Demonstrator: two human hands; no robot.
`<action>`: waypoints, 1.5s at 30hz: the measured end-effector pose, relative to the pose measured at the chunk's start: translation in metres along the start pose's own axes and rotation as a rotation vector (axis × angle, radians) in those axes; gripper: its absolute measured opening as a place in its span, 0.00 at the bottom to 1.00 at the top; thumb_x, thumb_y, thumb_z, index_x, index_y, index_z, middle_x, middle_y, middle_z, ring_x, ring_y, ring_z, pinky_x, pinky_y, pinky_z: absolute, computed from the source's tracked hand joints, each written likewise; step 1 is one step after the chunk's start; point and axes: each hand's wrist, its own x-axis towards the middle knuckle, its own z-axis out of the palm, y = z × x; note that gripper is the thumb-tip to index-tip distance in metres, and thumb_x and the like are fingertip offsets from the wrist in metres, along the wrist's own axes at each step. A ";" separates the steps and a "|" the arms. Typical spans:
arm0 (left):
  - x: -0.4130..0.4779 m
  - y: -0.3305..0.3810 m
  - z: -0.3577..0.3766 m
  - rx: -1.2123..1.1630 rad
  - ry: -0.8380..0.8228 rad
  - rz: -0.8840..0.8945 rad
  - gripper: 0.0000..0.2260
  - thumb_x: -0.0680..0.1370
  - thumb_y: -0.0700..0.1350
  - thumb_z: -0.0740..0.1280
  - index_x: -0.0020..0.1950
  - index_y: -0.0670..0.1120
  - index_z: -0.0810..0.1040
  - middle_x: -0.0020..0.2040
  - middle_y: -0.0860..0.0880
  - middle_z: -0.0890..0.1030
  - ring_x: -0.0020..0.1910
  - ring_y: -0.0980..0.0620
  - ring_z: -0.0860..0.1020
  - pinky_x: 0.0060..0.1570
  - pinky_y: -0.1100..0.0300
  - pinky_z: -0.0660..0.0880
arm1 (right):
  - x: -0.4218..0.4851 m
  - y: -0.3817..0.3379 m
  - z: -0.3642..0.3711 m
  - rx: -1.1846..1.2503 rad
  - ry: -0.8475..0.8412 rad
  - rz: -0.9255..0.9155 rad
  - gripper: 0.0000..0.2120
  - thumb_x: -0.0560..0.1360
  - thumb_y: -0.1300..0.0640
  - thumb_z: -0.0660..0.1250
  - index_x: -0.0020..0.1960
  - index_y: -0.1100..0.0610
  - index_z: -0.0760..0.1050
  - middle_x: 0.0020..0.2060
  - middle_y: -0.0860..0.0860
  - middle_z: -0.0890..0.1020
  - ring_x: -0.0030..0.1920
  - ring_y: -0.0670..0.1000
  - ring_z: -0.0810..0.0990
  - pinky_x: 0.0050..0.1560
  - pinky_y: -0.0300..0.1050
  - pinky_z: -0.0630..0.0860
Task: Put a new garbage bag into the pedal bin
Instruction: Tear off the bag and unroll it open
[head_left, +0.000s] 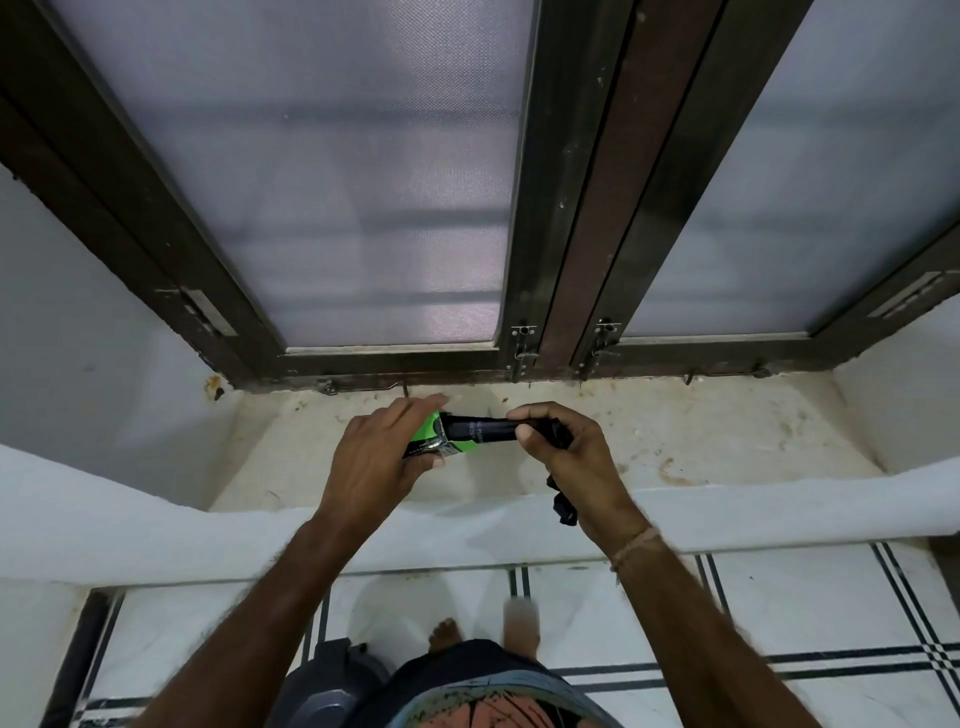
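My left hand (376, 457) grips a small green and black box (434, 444) of garbage bags above the window sill. A black roll of garbage bags (475, 430) sticks out of the box's open end. My right hand (563, 452) is closed on the roll's right end, and a loose strip of black bag (563, 506) hangs below that hand. The grey pedal bin (327, 680) stands on the floor at the bottom, left of my legs, mostly hidden by my left forearm.
A stained cream window sill (701, 441) lies under the hands, backed by dark-framed mesh windows (384, 208) with small latches. A white wall ledge (156, 535) runs across the view. Below is a white tiled floor (779, 613) with dark stripes, and my bare feet.
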 end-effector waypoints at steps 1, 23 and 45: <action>0.001 0.002 0.000 0.009 0.000 0.014 0.33 0.72 0.50 0.80 0.75 0.54 0.71 0.63 0.51 0.82 0.57 0.46 0.82 0.56 0.48 0.76 | 0.001 0.000 0.001 -0.009 -0.015 -0.011 0.08 0.81 0.62 0.69 0.59 0.61 0.83 0.38 0.39 0.82 0.28 0.38 0.74 0.24 0.35 0.66; -0.003 -0.003 0.014 -0.092 0.071 -0.085 0.28 0.73 0.62 0.73 0.70 0.55 0.75 0.59 0.51 0.85 0.52 0.46 0.82 0.50 0.50 0.74 | 0.011 0.015 0.025 0.089 -0.112 -0.031 0.14 0.79 0.59 0.73 0.64 0.53 0.79 0.44 0.54 0.82 0.39 0.40 0.78 0.39 0.34 0.74; 0.003 -0.007 0.004 -0.424 -0.076 -0.017 0.26 0.74 0.65 0.71 0.71 0.58 0.77 0.61 0.56 0.83 0.57 0.54 0.80 0.53 0.51 0.80 | 0.018 0.038 0.024 -0.071 0.141 0.130 0.20 0.76 0.54 0.76 0.67 0.52 0.79 0.54 0.52 0.83 0.40 0.43 0.80 0.35 0.41 0.77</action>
